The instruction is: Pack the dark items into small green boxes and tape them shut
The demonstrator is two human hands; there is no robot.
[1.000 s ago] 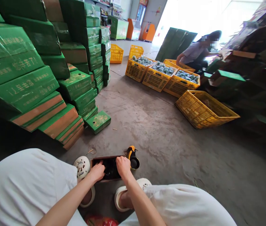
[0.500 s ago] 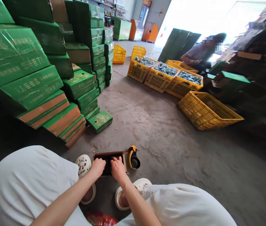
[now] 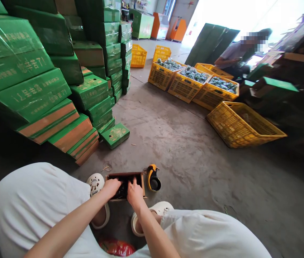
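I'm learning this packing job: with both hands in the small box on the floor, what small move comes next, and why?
Probably press the dark contents level: left hand and right hand both rest inside the open brown box, while the tape dispenser lies untouched beside it.

A packing warehouse: stacked green cartons [image 3: 28, 82], yellow plastic crates [image 3: 245, 125] of wrapped goods, bare concrete floor [image 3: 195, 161].

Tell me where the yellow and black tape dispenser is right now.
In the head view, the tape dispenser lies on the floor, right beside the small open box where the right hand works, just ahead of the right shoe.
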